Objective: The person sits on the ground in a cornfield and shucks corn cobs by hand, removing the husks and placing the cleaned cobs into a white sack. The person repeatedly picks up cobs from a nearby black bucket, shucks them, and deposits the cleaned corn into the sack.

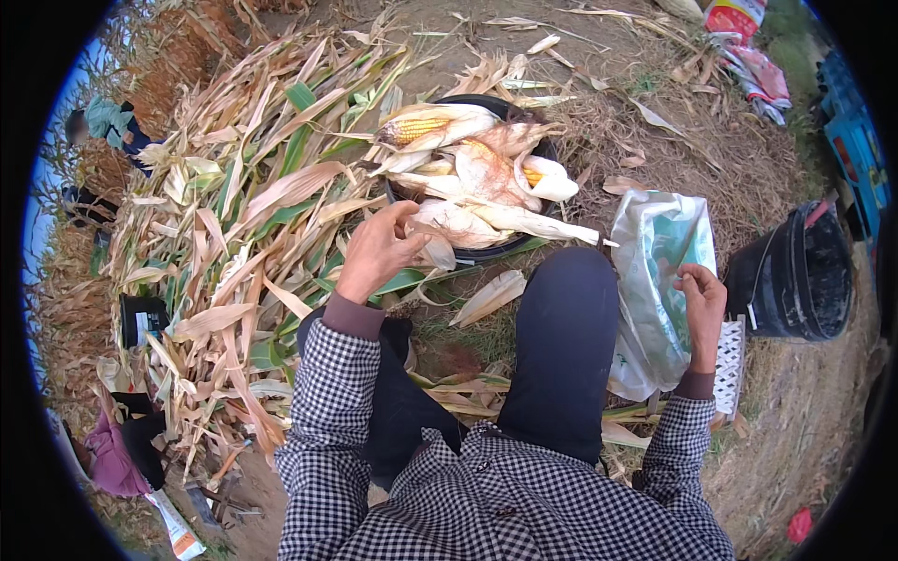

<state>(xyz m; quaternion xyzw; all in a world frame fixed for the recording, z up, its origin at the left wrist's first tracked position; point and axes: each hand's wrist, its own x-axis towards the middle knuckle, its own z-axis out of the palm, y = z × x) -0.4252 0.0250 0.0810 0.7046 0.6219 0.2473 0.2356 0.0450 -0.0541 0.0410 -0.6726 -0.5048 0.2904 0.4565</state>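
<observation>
My left hand [382, 245] is at the near left edge of a black basin [508, 249], thumb and fingers apart, beside a pale corn husk [449, 219]. Several ears of corn in dry husks fill the basin. Yellow kernels show on one corn ear [415, 131] at its far left. Over the opening of a white woven plastic sack [635, 228], to the right of my knee, is my right hand [701, 298] with its fingers curled towards the thumb. Whether it pinches the sack's edge cannot be made out.
Corn stalks and leaves [259, 189] lie heaped on the left. On the right are a black bucket [786, 273], a white woven seat [729, 361] and a blue vehicle [852, 147]. One person [112, 126] is at the far left, another person [116, 456] at the lower left.
</observation>
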